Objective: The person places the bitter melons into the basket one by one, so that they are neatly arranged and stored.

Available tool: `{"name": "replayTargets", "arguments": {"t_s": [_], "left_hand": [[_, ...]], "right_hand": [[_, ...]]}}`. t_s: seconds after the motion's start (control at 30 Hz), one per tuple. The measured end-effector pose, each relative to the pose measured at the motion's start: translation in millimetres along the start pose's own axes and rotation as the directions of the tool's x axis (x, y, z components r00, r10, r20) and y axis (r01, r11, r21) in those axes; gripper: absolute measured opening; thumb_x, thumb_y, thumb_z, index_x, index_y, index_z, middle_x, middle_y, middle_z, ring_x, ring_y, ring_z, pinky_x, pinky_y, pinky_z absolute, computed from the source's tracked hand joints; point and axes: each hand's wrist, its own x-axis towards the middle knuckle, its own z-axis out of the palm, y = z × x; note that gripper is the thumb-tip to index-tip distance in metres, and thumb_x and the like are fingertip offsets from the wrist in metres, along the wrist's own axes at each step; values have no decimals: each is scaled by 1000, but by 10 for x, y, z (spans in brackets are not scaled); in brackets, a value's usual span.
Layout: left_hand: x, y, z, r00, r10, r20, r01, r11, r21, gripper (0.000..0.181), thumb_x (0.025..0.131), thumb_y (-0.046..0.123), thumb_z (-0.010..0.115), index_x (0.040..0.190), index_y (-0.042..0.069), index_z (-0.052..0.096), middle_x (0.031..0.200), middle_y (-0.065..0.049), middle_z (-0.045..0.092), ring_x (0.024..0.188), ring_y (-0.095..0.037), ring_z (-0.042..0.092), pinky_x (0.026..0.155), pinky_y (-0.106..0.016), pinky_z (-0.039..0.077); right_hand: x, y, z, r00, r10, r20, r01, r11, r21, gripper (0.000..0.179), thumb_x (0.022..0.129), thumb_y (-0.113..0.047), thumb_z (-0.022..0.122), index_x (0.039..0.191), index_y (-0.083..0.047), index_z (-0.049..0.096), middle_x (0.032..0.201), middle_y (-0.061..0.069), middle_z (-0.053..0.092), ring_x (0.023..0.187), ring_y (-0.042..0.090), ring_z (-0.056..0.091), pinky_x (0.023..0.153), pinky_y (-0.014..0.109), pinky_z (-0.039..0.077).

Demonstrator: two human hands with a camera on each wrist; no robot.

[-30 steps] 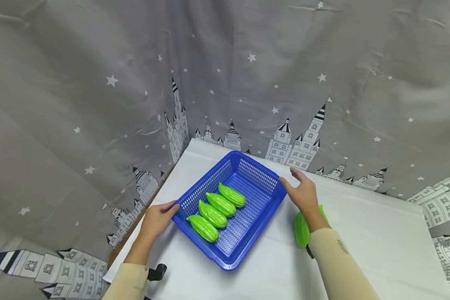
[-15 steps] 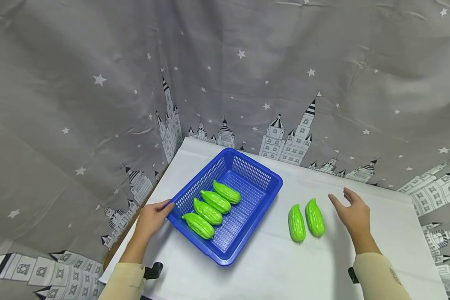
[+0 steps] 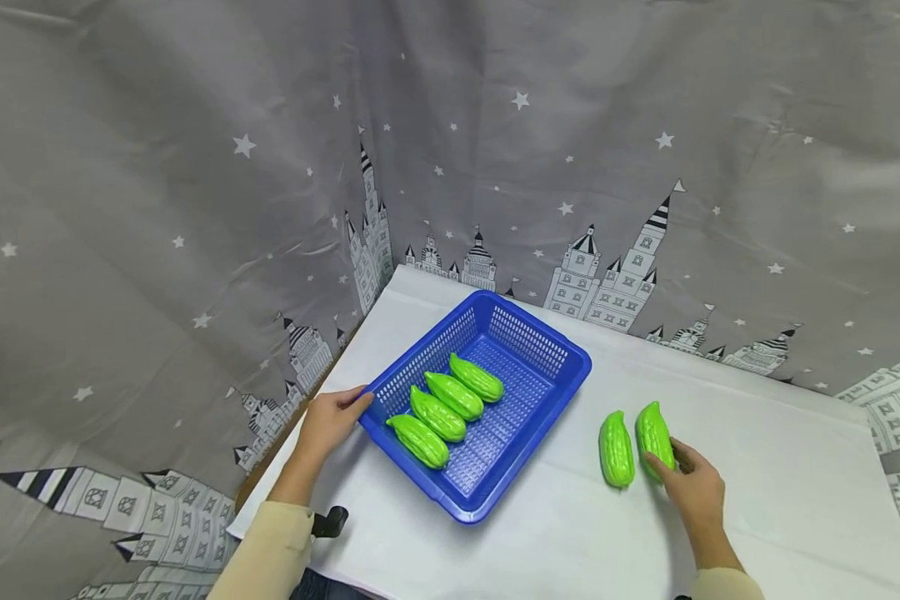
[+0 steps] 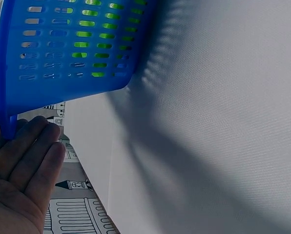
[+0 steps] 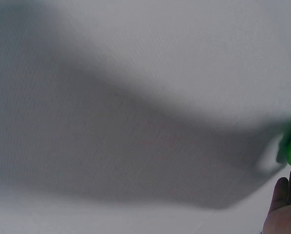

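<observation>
A blue plastic basket (image 3: 523, 454) sits on the white-covered table, with several bright green toy bitter melons (image 3: 453, 396) lying in a row along its left side. My left hand (image 3: 328, 422) pinches the basket's left corner rim, thumb on top; in the left wrist view its fingers (image 4: 45, 168) lie beneath the rim. Two more bitter melons rest on the table to the right. My right hand (image 3: 696, 487) grips the lower end of the farther-right bitter melon (image 3: 654, 433), thumb over its near end. The other bitter melon (image 3: 617, 450) lies just left of it.
A grey curtain (image 3: 450, 150) printed with stars and castles hangs behind and left of the table (image 3: 540, 533). The table's left edge runs close by my left forearm.
My right hand leaves the basket's right rim, swings right past the two bitter melons, then comes back to the right-hand one and takes hold of it. My left hand stays on the rim.
</observation>
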Motion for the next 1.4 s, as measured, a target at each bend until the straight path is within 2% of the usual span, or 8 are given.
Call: {"name": "replayTargets", "arguments": {"t_s": [0.3, 0.47, 0.67, 0.83, 0.97, 1.1, 1.27, 1.4], "left_hand": [[17, -8, 7, 1000, -13, 0, 13, 1000, 2, 45, 98, 38, 66, 129, 4, 69, 124, -22, 67, 121, -43, 59, 100, -56, 47], [52, 6, -47, 1000, 9, -21, -9, 1000, 1, 44, 98, 38, 67, 128, 6, 69, 124, -21, 67, 121, -42, 59, 100, -56, 46], [85, 8, -72, 1000, 15, -20, -15, 1000, -5, 44, 98, 38, 67, 128, 6, 70, 123, -20, 68, 120, -41, 61, 99, -55, 47], [75, 9, -48, 999, 20, -28, -21, 1000, -7, 44, 98, 36, 67, 127, 4, 70, 121, -21, 68, 118, -42, 61, 98, -55, 48], [49, 13, -20, 1000, 19, -25, -19, 1000, -9, 43, 98, 36, 67, 127, 5, 70, 120, -20, 69, 117, -41, 62, 97, -55, 49], [13, 5, -3, 999, 19, -27, -20, 1000, -15, 41, 98, 36, 67, 126, 6, 71, 117, -19, 70, 115, -40, 64, 95, -54, 50], [-11, -5, 15, 1000, 14, -26, -15, 1000, -27, 42, 98, 35, 67, 127, 5, 70, 119, -19, 70, 115, -39, 64, 95, -54, 50], [-35, 7, 46, 1000, 5, -21, -6, 999, -41, 42, 97, 35, 67, 127, 6, 70, 120, -18, 70, 115, -38, 64, 96, -53, 51]], "right_hand": [[72, -135, -83, 1000, 0, -24, 0, 1000, 2, 70, 93, -41, 73, 141, 5, 52, 140, 30, 52, 131, 51, 45, 107, 59, 38], [307, -542, -418, 998, -40, -57, 42, 999, 26, 69, 95, -40, 71, 144, 3, 50, 143, 28, 51, 128, 47, 52, 103, 53, 45], [553, -1155, -882, 981, -167, -100, 167, 986, -12, 65, 95, -40, 70, 146, -5, 52, 141, 20, 55, 124, 40, 57, 95, 45, 52], [674, -1520, -967, 962, -265, -68, 262, 963, -60, 66, 94, -42, 71, 146, -5, 53, 140, 22, 56, 124, 41, 57, 97, 52, 50], [709, -1679, -828, 940, -338, -35, 334, 939, -83, 64, 94, -40, 72, 143, -1, 55, 136, 25, 59, 122, 43, 59, 96, 55, 50], [697, -1822, -564, 912, -406, 61, 409, 910, -65, 61, 93, -35, 75, 139, 1, 58, 132, 26, 61, 118, 44, 61, 93, 55, 52], [661, -2036, -90, 856, -468, 220, 480, 877, -4, 59, 88, -29, 81, 134, 2, 62, 129, 24, 64, 115, 41, 64, 92, 53, 53], [579, -2161, 349, 814, -473, 338, 511, 859, -28, 57, 85, -30, 83, 131, -1, 66, 126, 19, 67, 113, 36, 65, 96, 50, 52]]}}
